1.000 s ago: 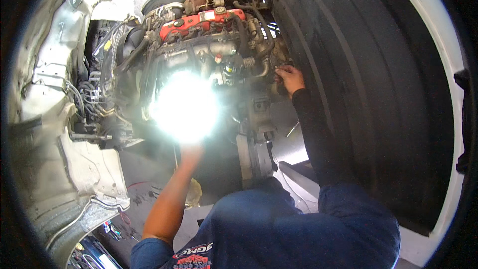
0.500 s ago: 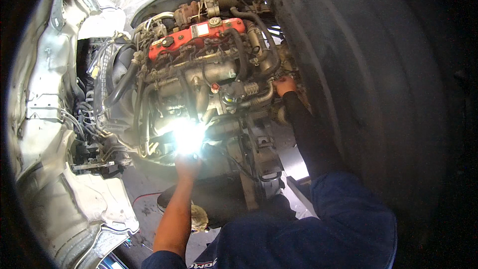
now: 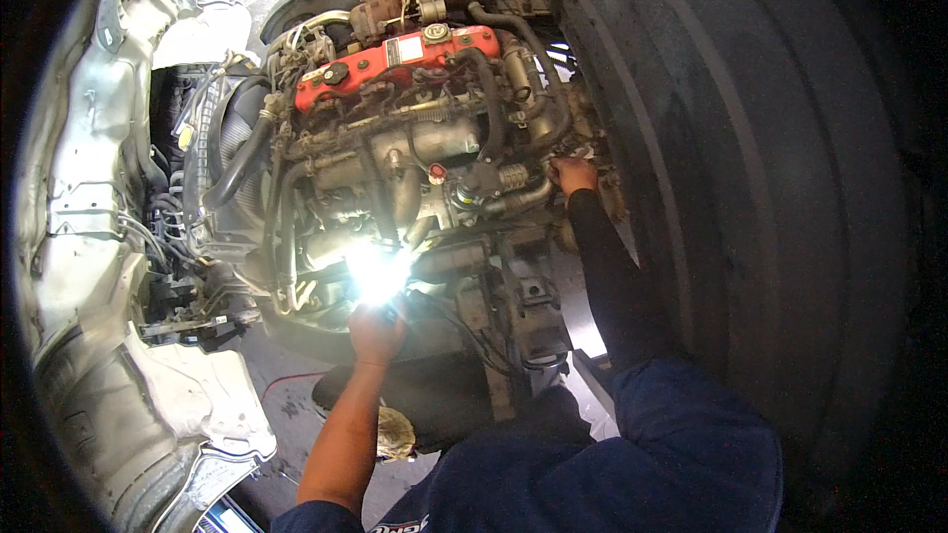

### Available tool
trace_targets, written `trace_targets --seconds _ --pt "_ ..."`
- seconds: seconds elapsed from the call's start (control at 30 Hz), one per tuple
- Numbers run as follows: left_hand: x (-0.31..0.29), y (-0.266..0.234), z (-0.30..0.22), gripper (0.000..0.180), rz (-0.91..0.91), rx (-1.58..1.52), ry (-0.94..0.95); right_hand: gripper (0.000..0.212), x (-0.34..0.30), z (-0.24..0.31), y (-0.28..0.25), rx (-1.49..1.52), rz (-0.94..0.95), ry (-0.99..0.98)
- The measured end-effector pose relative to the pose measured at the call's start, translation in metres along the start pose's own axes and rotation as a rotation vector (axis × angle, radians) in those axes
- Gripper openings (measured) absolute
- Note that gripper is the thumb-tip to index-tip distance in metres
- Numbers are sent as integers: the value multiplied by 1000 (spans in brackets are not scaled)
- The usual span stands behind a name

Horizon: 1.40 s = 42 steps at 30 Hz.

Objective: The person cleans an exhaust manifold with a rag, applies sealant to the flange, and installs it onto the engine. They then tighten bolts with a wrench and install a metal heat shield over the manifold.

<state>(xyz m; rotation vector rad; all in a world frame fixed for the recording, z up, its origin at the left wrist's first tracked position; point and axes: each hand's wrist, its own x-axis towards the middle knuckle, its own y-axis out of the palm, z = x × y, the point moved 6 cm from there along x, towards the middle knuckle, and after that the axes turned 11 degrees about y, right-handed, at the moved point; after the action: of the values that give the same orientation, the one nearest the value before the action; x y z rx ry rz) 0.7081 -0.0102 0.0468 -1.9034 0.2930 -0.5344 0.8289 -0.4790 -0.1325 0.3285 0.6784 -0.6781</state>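
My left hand (image 3: pixel 378 334) is closed round a bright work light (image 3: pixel 379 272), held low at the front of the engine. Its glare washes out the light's shape and the metal close behind it. At the engine's right end, my right hand (image 3: pixel 574 176) has its fingers bent together next to the end of a metal pipe (image 3: pixel 521 199). What those fingers grip, if anything, is hidden. The engine has a red valve cover (image 3: pixel 393 66) with a dark cap on its left and a pale one on its right. Black hoses (image 3: pixel 491 99) bend down over its front.
A large dark ribbed panel (image 3: pixel 731 188) rises along the right side, close to my right sleeve. On the left runs pale bodywork (image 3: pixel 94 237) with a torn-looking lower edge, beside a radiator (image 3: pixel 237 128). A thin red line (image 3: pixel 291 378) lies on the floor below.
The view has shifted a little, so the engine sits slightly further right in it. Both hands stay at about the same spots on the engine, the light still shining.
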Motion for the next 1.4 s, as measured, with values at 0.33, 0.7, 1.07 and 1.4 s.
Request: trace_targets --seconds 0.33,0.7,1.07,1.4 --pt "3 -1 -5 14 24 4 11 23 -14 8 -4 -90 -100 -60" --pt "1 -3 -6 17 -57 22 40 19 -16 15 -7 -59 -130 -11" --pt "-1 -6 -4 15 -27 -29 -16 28 -44 38 -10 -360 -138 11" --pt "-2 -7 -1 20 -94 -110 -31 21 -29 31 -12 -157 -82 57"
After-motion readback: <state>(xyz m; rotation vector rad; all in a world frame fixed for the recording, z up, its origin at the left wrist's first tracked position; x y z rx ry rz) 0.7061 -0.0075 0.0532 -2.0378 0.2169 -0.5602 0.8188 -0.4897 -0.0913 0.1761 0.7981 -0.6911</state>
